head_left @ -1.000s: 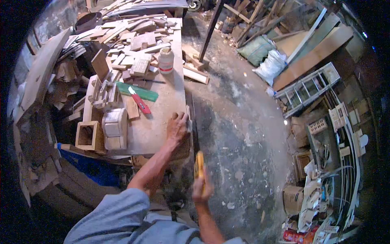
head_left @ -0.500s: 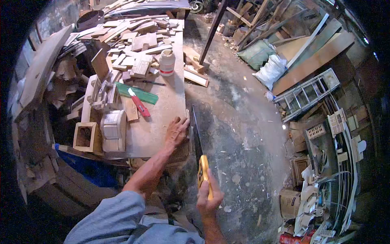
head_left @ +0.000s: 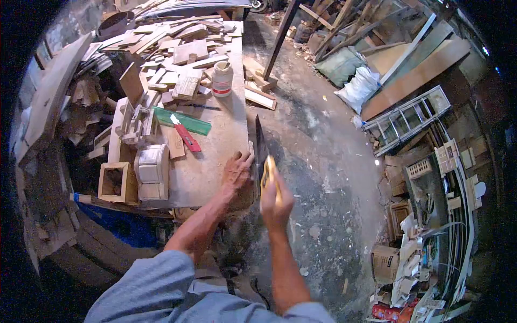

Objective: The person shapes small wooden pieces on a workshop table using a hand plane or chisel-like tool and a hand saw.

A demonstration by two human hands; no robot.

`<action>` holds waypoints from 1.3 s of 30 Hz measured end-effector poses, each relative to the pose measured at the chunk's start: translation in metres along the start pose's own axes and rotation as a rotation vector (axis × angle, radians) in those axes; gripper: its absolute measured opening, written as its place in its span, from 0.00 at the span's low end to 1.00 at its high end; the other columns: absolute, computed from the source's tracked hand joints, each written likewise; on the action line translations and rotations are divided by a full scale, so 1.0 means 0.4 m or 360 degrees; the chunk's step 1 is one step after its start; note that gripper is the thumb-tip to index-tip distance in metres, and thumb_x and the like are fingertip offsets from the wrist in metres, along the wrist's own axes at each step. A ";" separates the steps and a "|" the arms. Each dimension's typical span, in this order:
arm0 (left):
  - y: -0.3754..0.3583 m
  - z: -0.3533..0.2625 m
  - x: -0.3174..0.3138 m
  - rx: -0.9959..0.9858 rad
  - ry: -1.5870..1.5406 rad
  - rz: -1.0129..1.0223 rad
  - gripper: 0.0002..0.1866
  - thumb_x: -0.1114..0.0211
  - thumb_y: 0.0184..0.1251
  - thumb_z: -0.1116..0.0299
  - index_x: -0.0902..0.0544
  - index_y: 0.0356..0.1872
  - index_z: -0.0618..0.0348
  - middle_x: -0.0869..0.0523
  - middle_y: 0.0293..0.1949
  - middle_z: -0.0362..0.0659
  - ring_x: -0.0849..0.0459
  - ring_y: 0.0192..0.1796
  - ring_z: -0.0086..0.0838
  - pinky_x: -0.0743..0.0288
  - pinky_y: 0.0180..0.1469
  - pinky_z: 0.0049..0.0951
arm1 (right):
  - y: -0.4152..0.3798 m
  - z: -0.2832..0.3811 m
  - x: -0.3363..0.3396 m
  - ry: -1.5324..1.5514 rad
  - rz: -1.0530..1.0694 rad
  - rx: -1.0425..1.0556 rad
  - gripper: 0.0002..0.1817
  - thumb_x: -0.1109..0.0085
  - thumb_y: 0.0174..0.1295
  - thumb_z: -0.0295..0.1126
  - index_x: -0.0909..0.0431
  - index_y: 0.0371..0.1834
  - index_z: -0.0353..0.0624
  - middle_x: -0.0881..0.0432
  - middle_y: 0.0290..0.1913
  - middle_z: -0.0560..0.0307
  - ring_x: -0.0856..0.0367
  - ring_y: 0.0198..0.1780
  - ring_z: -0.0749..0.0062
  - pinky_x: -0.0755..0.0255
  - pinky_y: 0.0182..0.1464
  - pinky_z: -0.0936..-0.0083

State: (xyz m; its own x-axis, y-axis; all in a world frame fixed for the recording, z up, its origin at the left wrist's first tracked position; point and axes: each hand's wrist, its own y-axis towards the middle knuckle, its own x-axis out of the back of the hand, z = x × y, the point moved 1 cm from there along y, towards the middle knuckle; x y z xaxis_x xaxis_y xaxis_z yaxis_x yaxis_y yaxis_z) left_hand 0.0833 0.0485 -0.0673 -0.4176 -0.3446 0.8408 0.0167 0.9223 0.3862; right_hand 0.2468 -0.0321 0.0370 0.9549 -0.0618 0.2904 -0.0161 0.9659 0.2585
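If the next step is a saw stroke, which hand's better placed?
Likely the right hand: it grips the handsaw by its yellow handle, blade beside the table edge. The left hand rests at that edge.

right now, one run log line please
left hand: at table edge | right hand: gripping yellow-handled saw | red cutter: overlapping green strip

The right hand [head_left: 277, 203] is blurred and hides part of the yellow saw handle [head_left: 267, 175].

Head-worn cam, wide-angle, looks fwd & down from just above wearer's grey cloth sleeve [head_left: 151, 277], w/ pale flat wooden worktable [head_left: 229, 129] close below, grey stained floor [head_left: 328, 207] alongside.
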 end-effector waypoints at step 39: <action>0.014 -0.024 0.006 0.0041 0.0065 0.0012 0.26 0.30 0.49 0.66 0.20 0.54 0.53 0.18 0.51 0.38 0.23 0.54 0.41 0.22 0.50 0.39 | 0.050 0.026 0.013 0.0149 0.0032 -0.0214 0.19 0.47 0.76 0.36 0.19 0.59 0.33 0.25 0.22 0.66 0.31 0.17 0.86 0.37 0.18 0.82</action>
State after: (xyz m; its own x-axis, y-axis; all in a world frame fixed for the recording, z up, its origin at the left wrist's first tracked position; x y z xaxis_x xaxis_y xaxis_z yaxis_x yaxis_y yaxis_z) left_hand 0.0911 0.0512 -0.0596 -0.3801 -0.3440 0.8586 -0.0038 0.9288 0.3705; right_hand 0.2484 -0.0158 0.0531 0.9783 -0.0242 0.2056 -0.0019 0.9920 0.1258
